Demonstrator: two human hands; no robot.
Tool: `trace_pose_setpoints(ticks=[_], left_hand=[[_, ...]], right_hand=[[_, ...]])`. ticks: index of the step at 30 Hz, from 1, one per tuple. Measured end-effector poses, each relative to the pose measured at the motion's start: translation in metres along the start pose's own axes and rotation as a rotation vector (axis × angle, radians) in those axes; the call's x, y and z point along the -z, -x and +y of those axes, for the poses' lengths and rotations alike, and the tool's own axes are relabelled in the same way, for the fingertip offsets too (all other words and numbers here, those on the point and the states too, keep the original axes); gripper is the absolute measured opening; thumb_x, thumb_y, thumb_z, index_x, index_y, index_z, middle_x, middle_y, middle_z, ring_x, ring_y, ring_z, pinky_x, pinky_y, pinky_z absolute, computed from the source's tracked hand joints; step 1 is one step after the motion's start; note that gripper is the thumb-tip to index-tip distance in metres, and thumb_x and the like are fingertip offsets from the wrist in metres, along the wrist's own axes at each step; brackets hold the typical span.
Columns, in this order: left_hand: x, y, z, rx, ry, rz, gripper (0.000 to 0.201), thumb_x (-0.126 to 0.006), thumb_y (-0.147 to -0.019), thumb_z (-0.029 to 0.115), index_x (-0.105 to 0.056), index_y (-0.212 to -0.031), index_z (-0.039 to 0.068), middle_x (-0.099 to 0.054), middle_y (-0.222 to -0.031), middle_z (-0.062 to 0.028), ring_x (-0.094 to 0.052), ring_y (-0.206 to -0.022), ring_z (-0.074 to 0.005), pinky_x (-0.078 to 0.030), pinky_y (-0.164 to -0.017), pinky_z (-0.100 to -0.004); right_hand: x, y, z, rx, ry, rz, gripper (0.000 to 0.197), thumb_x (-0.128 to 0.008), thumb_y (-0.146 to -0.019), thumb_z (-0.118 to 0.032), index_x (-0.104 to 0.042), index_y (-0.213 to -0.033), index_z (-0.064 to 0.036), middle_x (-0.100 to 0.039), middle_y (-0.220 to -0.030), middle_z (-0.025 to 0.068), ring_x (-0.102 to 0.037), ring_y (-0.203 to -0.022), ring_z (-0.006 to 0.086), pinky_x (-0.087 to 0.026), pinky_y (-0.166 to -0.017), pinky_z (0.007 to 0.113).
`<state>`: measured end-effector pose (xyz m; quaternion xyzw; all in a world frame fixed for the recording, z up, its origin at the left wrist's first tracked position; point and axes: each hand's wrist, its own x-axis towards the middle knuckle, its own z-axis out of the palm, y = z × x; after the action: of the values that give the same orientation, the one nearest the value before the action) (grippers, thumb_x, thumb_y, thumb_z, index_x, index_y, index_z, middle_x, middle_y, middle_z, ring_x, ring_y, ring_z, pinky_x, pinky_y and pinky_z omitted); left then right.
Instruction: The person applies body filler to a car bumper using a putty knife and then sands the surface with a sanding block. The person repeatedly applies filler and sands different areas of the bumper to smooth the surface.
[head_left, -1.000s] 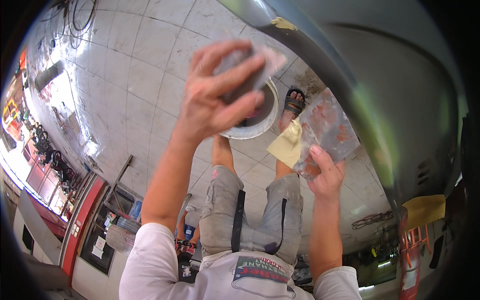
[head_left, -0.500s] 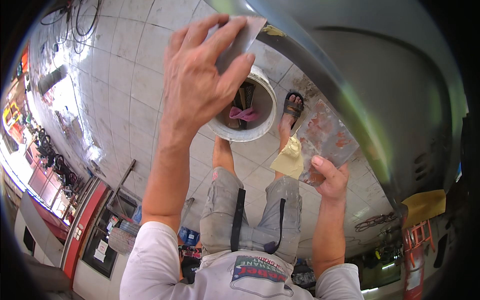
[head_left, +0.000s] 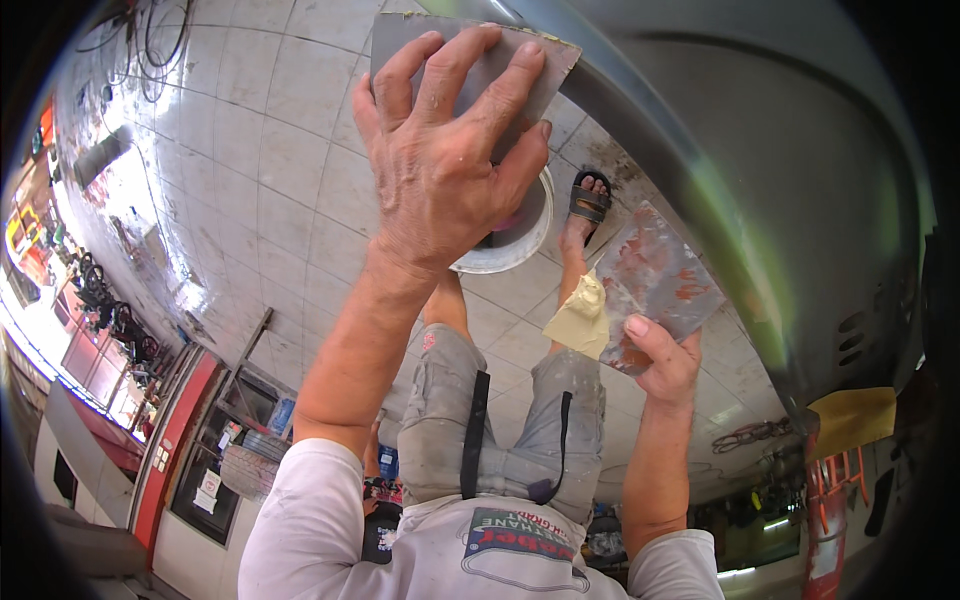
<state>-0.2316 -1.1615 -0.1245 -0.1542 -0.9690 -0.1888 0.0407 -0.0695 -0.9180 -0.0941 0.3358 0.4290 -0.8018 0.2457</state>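
Observation:
My left hand (head_left: 440, 165) presses its spread fingers on a flat grey putty spreader (head_left: 396, 37), thumb on the underside. The spreader's far right corner overlaps the edge of a grey curved car panel (head_left: 770, 130); I cannot tell whether they touch. A thin line of yellowish filler runs along the spreader's far edge. Lower right, my right hand (head_left: 668, 366) grips a flat mixing plate (head_left: 660, 268), stained with reddish-brown smears, thumb on top. A mound of pale yellow body filler (head_left: 579, 318) sits at the plate's left corner, spreading over its edge.
Below my left hand stands a white bucket (head_left: 546, 215), partly hidden. My sandalled foot (head_left: 588, 208) rests on the tiled floor (head_left: 300, 140) beside it. A tan sheet (head_left: 853, 416) hangs at the panel's lower end above a red stand (head_left: 824, 525).
My left hand and the spreader have shifted right, and the spreader's face has turned more into view. It now covers the filler dab seen earlier on the panel edge. My right hand barely moved.

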Motion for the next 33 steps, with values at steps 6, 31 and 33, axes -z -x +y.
trace_pose_setpoints(ticks=[6, 31, 33], left_hand=[[-0.03, 0.021, 0.002, 0.033, 0.096, 0.101, 0.064, -0.09, -0.076, 0.022, -0.079, -0.139, 0.017, -0.066, -0.148, -0.007, -0.055, -0.137, -0.0339, -0.042, -0.118, -0.0461], [0.0, 0.018, -0.028, 0.394, 0.637, -0.004, 0.049, -0.082, -0.09, 0.027, -0.079, -0.136, 0.013, -0.071, -0.142, -0.0145, -0.058, -0.132, -0.0372, -0.046, -0.115, -0.0482], [-0.003, 0.013, -0.023, 0.438, 0.656, 0.005, 0.046, -0.08, -0.093, 0.028, -0.079, -0.135, 0.012, -0.071, -0.141, -0.0155, -0.058, -0.132, -0.0376, -0.047, -0.114, -0.0481]], right_hand=[[0.0, -0.002, 0.001, 0.022, 0.005, 0.026, 0.079, -0.07, -0.091, -0.004, -0.042, -0.164, 0.005, -0.057, -0.159, 0.021, -0.059, -0.146, 0.034, -0.046, -0.123, 0.049], [-0.012, -0.013, 0.0, 0.02, 0.049, -0.012, 0.083, -0.068, -0.091, -0.005, -0.037, -0.166, 0.0043, -0.054, -0.161, 0.0218, -0.056, -0.147, 0.0355, -0.046, -0.123, 0.049], [-0.015, -0.014, -0.001, 0.051, 0.031, -0.014, 0.081, -0.07, -0.09, -0.006, -0.04, -0.165, 0.0054, -0.056, -0.16, 0.0222, -0.058, -0.147, 0.0347, -0.046, -0.123, 0.048]])
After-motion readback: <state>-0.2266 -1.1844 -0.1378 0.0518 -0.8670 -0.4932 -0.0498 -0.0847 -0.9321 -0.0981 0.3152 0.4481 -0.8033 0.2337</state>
